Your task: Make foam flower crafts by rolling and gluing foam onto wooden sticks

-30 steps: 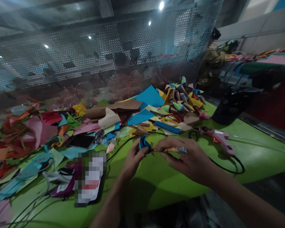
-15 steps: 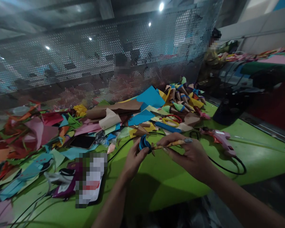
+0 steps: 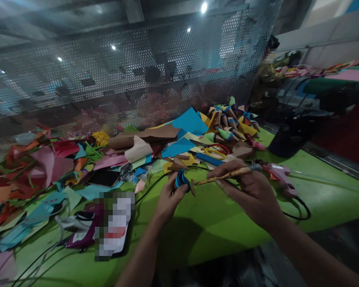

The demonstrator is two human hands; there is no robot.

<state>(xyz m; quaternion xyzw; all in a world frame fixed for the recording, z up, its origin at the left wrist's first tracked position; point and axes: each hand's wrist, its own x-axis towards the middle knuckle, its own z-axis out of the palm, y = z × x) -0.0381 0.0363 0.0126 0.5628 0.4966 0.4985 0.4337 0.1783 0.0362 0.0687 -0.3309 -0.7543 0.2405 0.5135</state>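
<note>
Left hand: grasping blue roll, seemingly unfinished, brown piece alongside. Right hand: grasping stick; beyond it, cones, apparently formed.

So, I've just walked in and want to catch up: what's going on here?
A person is working over a green tabletop. The left hand holds a small, curled blue piece, with a small, flat brown piece at its right. The right hand grips a thin, mottled tan stick, its tip near the brown piece; whether they touch is hard to tell. A pink glue gun lies to the right, beyond the right hand.
</note>
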